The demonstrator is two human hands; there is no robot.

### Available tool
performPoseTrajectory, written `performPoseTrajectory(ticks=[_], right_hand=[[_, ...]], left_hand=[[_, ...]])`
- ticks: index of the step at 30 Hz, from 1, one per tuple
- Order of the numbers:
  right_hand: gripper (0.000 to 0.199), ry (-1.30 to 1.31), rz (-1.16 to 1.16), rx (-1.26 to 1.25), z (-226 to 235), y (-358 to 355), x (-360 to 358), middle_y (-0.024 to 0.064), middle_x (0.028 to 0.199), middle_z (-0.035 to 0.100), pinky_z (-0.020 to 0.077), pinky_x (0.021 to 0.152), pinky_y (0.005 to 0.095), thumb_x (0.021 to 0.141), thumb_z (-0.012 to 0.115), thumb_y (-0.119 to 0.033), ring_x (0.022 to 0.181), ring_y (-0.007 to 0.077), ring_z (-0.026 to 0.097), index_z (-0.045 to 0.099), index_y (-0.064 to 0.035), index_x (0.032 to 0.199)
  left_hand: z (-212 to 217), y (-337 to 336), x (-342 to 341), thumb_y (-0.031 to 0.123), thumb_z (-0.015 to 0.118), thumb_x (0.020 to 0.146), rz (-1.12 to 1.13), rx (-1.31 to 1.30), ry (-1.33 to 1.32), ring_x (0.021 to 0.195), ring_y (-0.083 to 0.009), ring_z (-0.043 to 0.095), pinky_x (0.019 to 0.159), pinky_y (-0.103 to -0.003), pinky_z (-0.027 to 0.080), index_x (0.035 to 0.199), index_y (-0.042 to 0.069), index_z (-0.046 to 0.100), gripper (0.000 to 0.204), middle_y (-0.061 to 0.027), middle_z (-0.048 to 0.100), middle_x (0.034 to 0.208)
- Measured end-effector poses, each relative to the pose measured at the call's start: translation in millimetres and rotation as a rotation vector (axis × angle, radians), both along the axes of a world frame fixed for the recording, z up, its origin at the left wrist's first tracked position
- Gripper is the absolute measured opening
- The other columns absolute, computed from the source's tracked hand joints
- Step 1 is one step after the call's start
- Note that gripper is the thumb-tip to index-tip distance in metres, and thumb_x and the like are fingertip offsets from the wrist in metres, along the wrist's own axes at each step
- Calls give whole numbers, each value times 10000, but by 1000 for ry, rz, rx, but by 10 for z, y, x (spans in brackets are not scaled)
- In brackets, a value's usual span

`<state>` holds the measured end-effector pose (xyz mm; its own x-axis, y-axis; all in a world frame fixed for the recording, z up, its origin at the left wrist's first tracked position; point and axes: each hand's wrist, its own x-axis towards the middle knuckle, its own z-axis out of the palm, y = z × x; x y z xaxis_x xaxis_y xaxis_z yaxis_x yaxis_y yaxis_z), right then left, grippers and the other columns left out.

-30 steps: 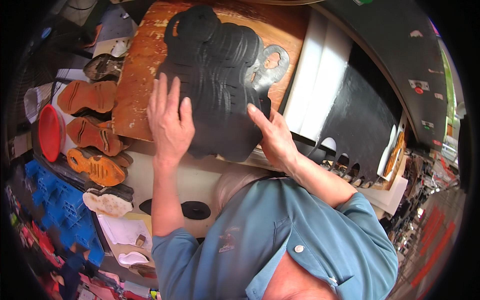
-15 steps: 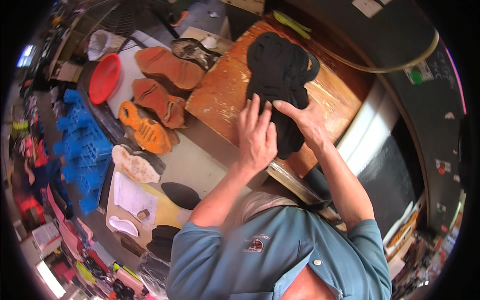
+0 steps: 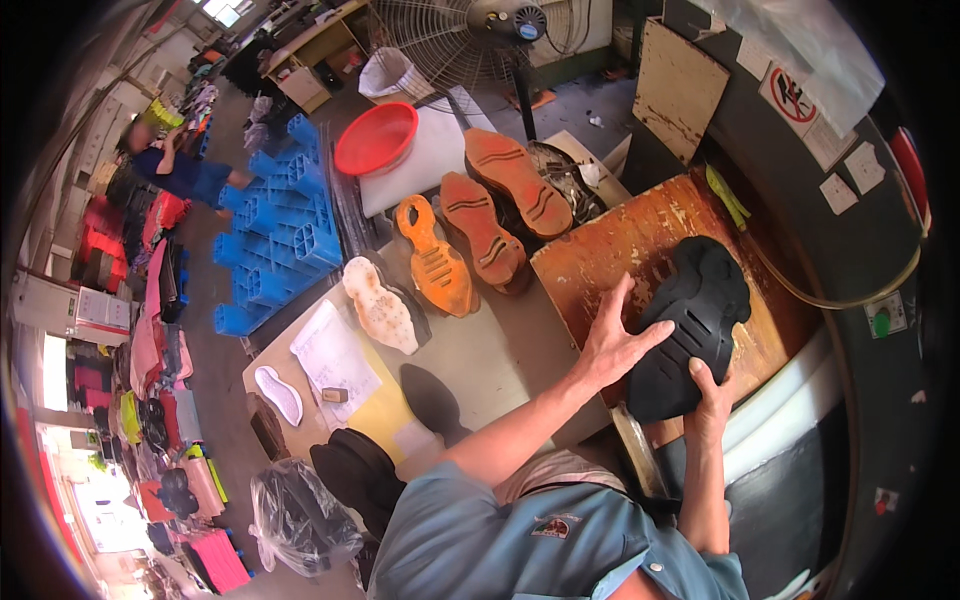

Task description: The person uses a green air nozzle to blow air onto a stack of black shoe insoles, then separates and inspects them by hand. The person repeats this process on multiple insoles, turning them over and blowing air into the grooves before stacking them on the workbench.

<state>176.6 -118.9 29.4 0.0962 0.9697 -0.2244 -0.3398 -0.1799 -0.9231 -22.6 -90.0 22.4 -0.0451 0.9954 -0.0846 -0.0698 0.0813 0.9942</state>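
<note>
Both hands are on a stack of black soles [image 3: 690, 335] sitting on a worn wooden board [image 3: 640, 250] at the right end of the tabletop [image 3: 480, 350]. Left hand [image 3: 612, 340] has its fingers spread wide, flat against the stack's left side. Right hand [image 3: 712, 395] cups the lower edge from underneath, thumb up on the front, fingers hidden behind.

Signs are all on the dark wall to the right: a white square one with a red prohibition circle [image 3: 795, 100] up top, a couple of small pale label cards [image 3: 850, 180] below it, and a round green button [image 3: 880, 322] on a little box further down. A sheet of clear plastic hangs above the sign, cut off by the rim. A white paper [image 3: 335, 360] lies on the tabletop's near-left part; its print is too small to make out.

Left of the board are orange sole moulds [image 3: 480, 220], a red basin [image 3: 375, 138], then blue crates [image 3: 280, 230] on the floor. A clear bag [image 3: 300, 520] at bottom left holds something dark, can't tell what.
</note>
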Motion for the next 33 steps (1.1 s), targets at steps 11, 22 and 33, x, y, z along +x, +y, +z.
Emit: performPoseTrajectory(ticks=[11,22,33], right_hand=[[868,35,42,276,31,-53,8,159,1516,596,420,1218,416,939,819,-427,1415,273,568,466,17,1596],[1137,-1255,132,845,399,-39,736,240,1682,438,295,1305,588,822,929,-554,1585,451,383,401,-12,1671],[825,-1582,583,818,560,719,507,142,1226,706,491,1007,512,632,981,-210,1094,409,637,662,-44,1375]], left_hand=[[985,31,-129,204,804,955,-533,70,-42,1246,-248,699,1081,-411,540,1520,16,582,636,-160,751,1331],[406,28,-75,113,781,864,-632,334,990,1296,-416,631,1091,-529,515,1481,29,525,673,-209,645,1385],[422,16,-167,146,830,830,-428,389,895,1193,-398,690,1048,-506,549,1382,15,598,613,-190,702,1239]])
